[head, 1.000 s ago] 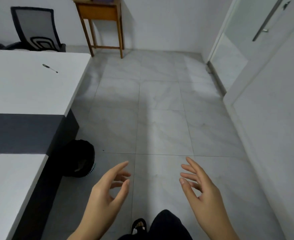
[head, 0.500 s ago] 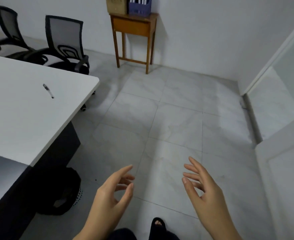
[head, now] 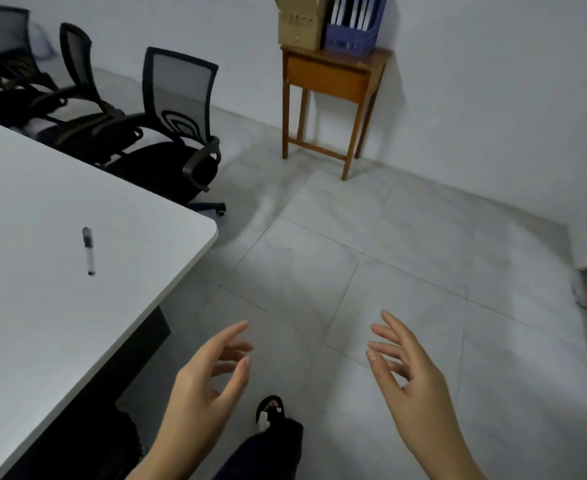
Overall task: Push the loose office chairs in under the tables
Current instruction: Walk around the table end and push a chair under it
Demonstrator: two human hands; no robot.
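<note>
Showing L hand & R hand relaxed, grasping nothing; 3 black mesh-backed office chairs beside white rectangular table.

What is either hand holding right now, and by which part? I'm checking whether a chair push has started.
Nothing. The left hand and right hand are both open in the air above the floor, apart from the nearest chair and the white table.

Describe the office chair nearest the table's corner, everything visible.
The nearest office chair is black, with a grey mesh back in a dark frame, a lumbar support showing through it, curved plastic armrests and a padded seat. It stands upright on a wheeled base at the white table's far edge, seat partly hidden behind the tabletop. Neither hand touches it.
</note>
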